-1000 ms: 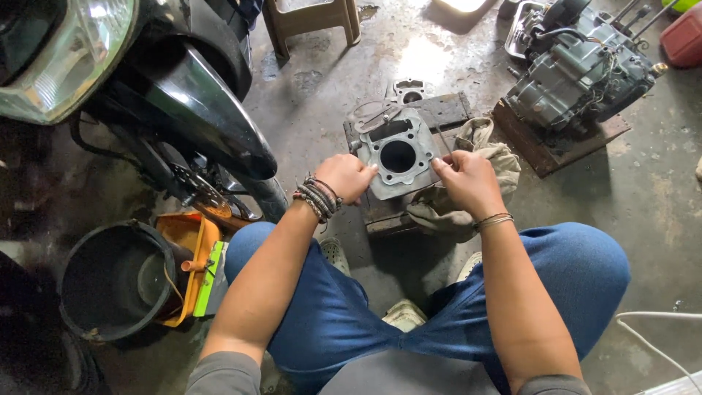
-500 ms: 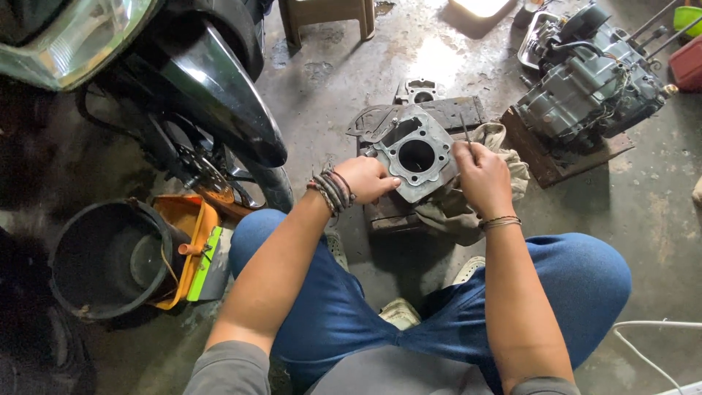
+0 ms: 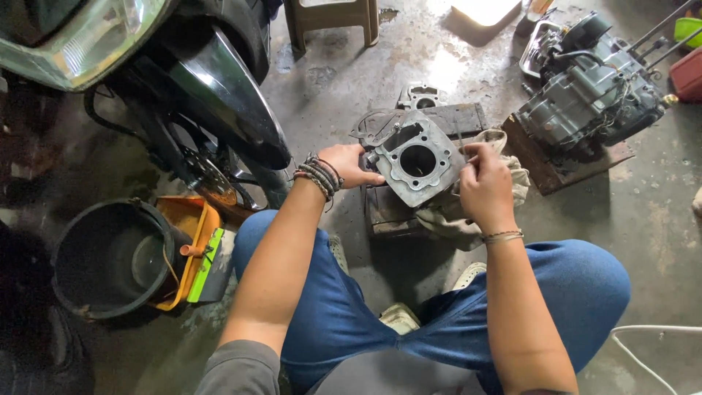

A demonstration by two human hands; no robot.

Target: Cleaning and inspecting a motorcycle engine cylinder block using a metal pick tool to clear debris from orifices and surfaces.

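Here the left hand (image 3: pixel 352 165) and right hand (image 3: pixel 482 186) both grip the cylinder (image 3: pixel 418 159) by opposite edges above the block (image 3: pixel 401 212), so setting it down likely calls for level alignment.

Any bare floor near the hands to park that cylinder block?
Bare concrete lies between the stool and the cylinder block, and right of the knee below the engine. Crowded: the motorcycle wheel, bucket and orange tray fill the left.
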